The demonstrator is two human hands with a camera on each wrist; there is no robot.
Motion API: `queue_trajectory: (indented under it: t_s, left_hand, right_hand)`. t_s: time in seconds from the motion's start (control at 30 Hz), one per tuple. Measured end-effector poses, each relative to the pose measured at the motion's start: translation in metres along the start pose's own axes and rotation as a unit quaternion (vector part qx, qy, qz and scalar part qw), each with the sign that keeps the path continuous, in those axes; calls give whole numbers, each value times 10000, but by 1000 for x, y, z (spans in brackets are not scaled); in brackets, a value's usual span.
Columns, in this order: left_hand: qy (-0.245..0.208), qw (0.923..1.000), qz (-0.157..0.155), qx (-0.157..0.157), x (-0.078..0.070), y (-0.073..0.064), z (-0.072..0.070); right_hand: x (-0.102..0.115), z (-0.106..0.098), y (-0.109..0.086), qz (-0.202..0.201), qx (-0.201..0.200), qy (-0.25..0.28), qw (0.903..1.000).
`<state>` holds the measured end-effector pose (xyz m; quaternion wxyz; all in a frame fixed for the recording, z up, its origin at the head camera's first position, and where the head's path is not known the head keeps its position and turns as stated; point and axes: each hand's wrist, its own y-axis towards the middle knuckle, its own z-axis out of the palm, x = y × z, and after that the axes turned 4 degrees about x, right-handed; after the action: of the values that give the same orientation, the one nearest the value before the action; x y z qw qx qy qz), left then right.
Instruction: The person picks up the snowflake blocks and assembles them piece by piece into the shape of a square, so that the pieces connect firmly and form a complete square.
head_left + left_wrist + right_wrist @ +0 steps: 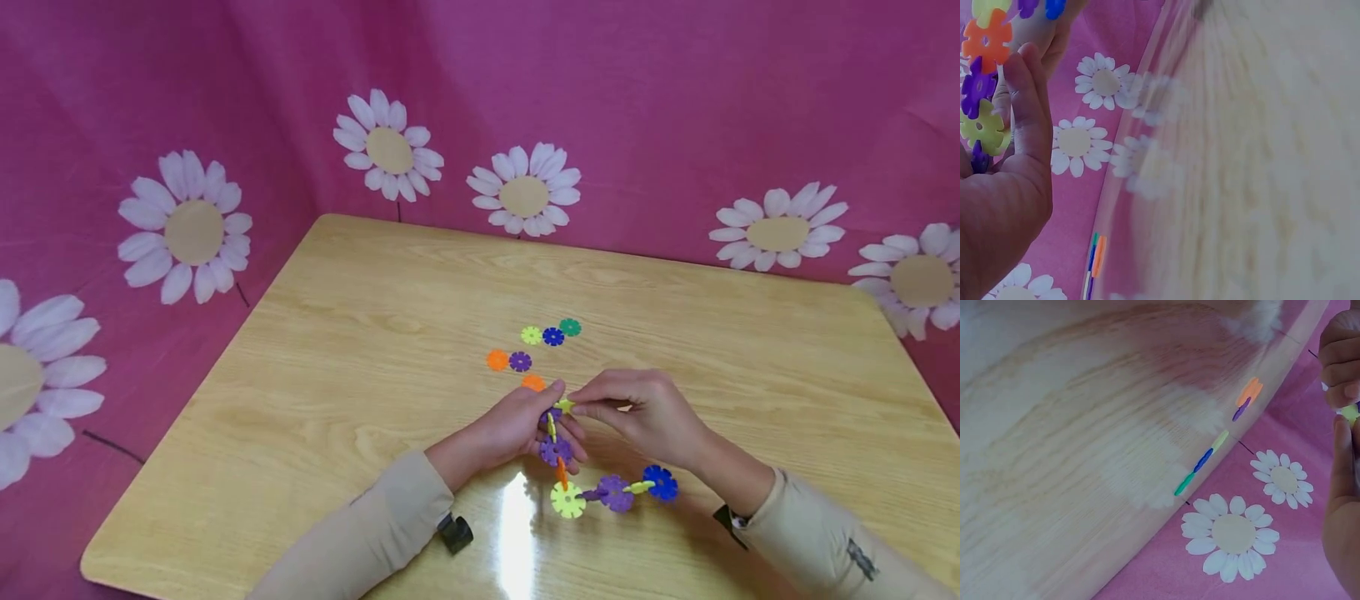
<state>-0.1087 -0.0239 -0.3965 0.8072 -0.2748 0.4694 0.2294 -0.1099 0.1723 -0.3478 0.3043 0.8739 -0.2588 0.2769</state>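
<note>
A chain of notched plastic discs (555,452) in purple, yellow, orange and blue hangs from my left hand (517,423) and bends to the right above the table. My left thumb and fingers hold its upper end, where a purple disc (980,157) sits by the palm in the left wrist view. With thumb and index finger, my right hand (651,417) pinches a yellow disc (565,406) at that same end. In the right wrist view this yellow disc (1350,413) shows between the fingertips. Whether it is slotted into the purple disc I cannot tell.
On the wooden table (360,333), beyond the hands, lie loose discs: yellow (531,335), blue (553,337), green (570,327), orange (497,360) and purple (520,361). Another orange disc (533,382) lies just behind the left thumb. A pink flowered cloth (637,100) surrounds the table.
</note>
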Motion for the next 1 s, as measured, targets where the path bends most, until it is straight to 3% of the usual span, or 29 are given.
queue_trajectory:
  t_s: [0.2, 0.33, 0.5, 0.73, 0.87, 1.0]
  left_hand:
    - [195, 9998, 31, -65, 0, -3, -2]
    - [332, 9993, -134, -139, -1, -4, -1]
    - [339, 9986, -319, -257, -2, -3, 0]
    - [216, 9988, -385, -226, -1, -2, 0]
    - [183, 9987, -425, -233, -2, -1, 0]
    - [154, 9987, -443, -194, -2, 0, 0]
  right_hand:
    - [9, -6, 10, 70, 295, 187, 9994]
    - [-12, -11, 8, 336, 516, 65, 9981]
    - [-47, -17, 7, 561, 574, -696, 9943]
    - [-72, -19, 13, 651, 1027, -2103, 9701]
    - [-81, -20, 16, 733, 1286, -2504, 9568]
    - [-90, -20, 20, 1061, 1396, -2752, 9453]
